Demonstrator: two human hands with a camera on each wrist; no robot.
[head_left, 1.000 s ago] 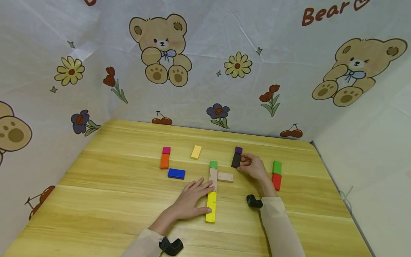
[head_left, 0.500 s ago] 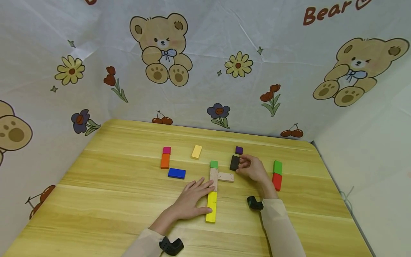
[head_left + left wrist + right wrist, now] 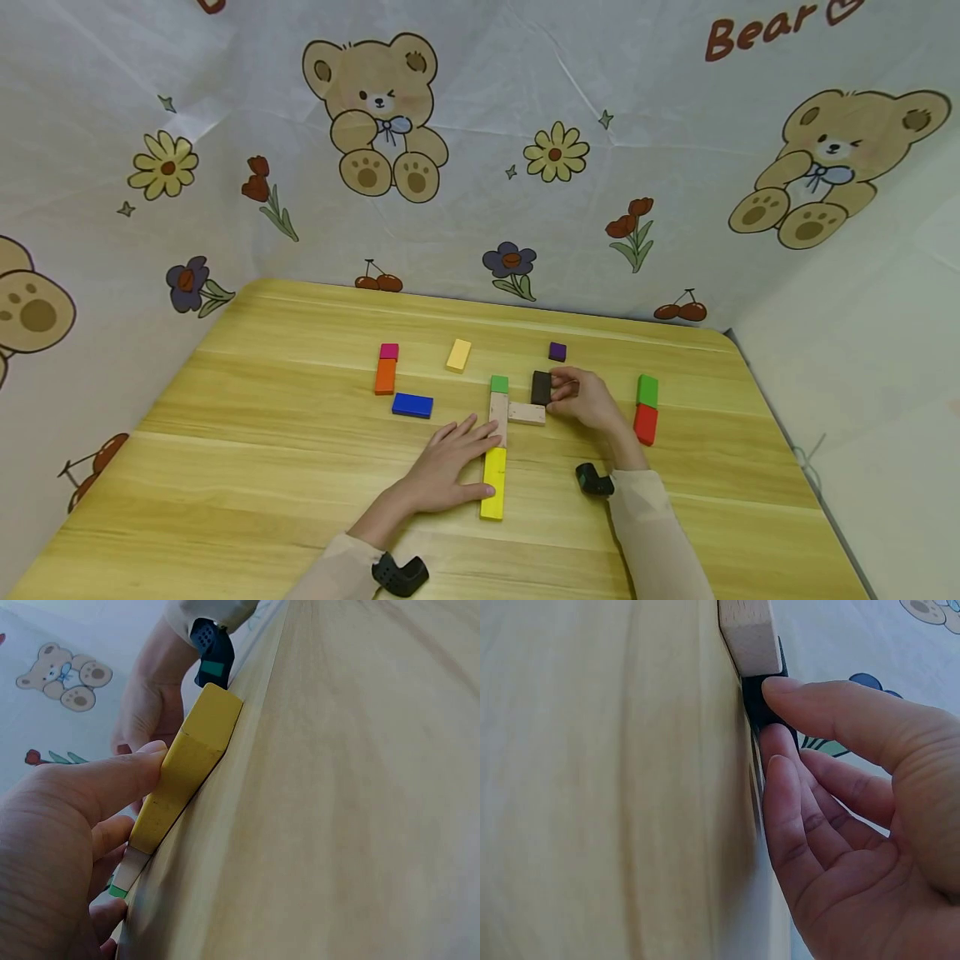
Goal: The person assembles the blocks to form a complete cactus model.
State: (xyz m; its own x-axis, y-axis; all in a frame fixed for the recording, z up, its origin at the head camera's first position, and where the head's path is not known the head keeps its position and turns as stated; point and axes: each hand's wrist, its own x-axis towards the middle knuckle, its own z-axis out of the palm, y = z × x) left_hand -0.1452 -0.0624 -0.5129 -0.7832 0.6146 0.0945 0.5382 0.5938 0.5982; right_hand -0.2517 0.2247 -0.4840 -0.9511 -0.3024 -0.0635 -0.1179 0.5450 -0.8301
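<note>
In the head view, my left hand [image 3: 450, 468] lies with its fingers spread along a column of blocks. Its thumb touches the yellow block [image 3: 492, 507], and fingertips rest by the plain wooden block [image 3: 498, 407]. A green cube [image 3: 499, 383] tops that column; another plain wooden block [image 3: 527, 413] juts out to the right. My right hand [image 3: 588, 402] holds a black block [image 3: 541, 387] by its right side, thumb and index finger at its corners. That block stands just above the jutting block's right end. The right wrist view shows the thumb [image 3: 795, 694] against the black block [image 3: 757, 701].
A purple cube [image 3: 557, 352] lies behind the black block. Green [image 3: 647, 390] and red [image 3: 646, 424] blocks sit to the right. On the left are a pink cube [image 3: 389, 352], an orange block [image 3: 385, 377], a blue block [image 3: 412, 406] and a pale yellow block [image 3: 458, 356].
My right hand has drawn the black block away from the purple cube, leftward and nearer, and straightened it beside the jutting wooden block. The left hand has stayed put.
</note>
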